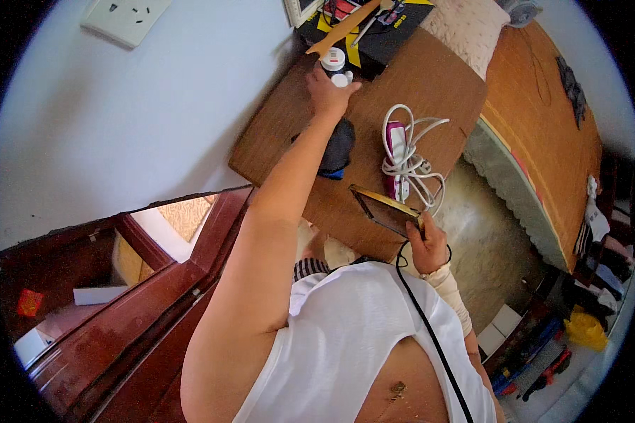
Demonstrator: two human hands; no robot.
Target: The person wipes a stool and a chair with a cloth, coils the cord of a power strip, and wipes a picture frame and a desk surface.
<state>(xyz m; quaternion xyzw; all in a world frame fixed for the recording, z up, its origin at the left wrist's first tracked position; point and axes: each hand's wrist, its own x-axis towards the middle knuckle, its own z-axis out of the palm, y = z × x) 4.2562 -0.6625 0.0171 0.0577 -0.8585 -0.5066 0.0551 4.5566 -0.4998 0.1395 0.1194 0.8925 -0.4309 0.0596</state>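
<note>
My left hand point(330, 94) reaches to the far side of the brown wooden table point(418, 79). Its thumb and fingers spread around a small white-capped bottle point(341, 80) and a larger jar with a white lid point(333, 59); whether they press on either is unclear. In my right hand point(429, 246) is a flat, gold-edged handheld device point(386, 207), tilted over the table's near edge. Close to that hand runs a black cable point(428, 328), which goes down over my white shirt point(344, 338). Below my left forearm lies a dark round fabric item point(338, 148), partly hidden.
A purple-and-white power strip point(397, 143) with coiled white cord lies near the device. At the back are a black-and-yellow box point(386, 37) and a wooden stick point(349, 27). A wall with a socket point(124, 21) borders the left; a bed point(545, 137) stands right.
</note>
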